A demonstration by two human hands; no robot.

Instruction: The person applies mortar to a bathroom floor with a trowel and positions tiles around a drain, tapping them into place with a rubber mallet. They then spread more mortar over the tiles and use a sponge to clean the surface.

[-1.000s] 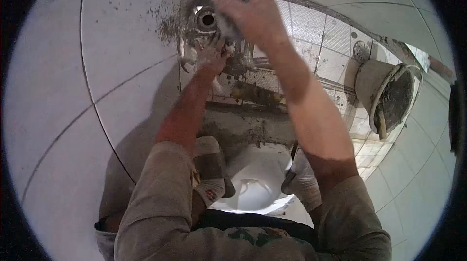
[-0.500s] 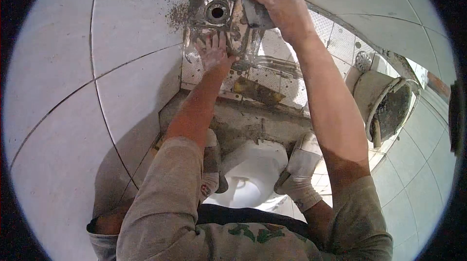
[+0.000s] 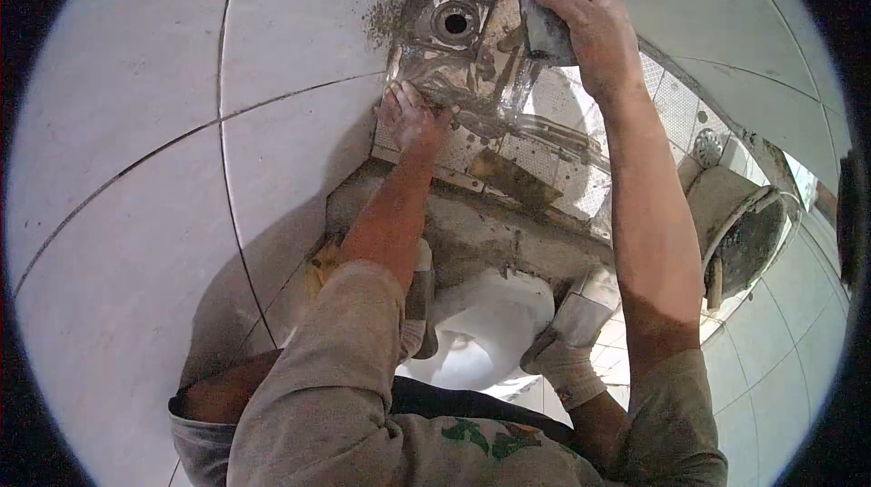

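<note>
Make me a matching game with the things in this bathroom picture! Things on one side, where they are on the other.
Things:
1. right hand
2. left hand
3. bucket
4. toilet bowl

Places:
A. below, between the person's feet
B. pressed on the wet wall under the pipe hole
C. on the floor at the right
D. gripping a grey lump of mortar

Pairs: 1-D, 2-B, 3-C, 4-A
</note>
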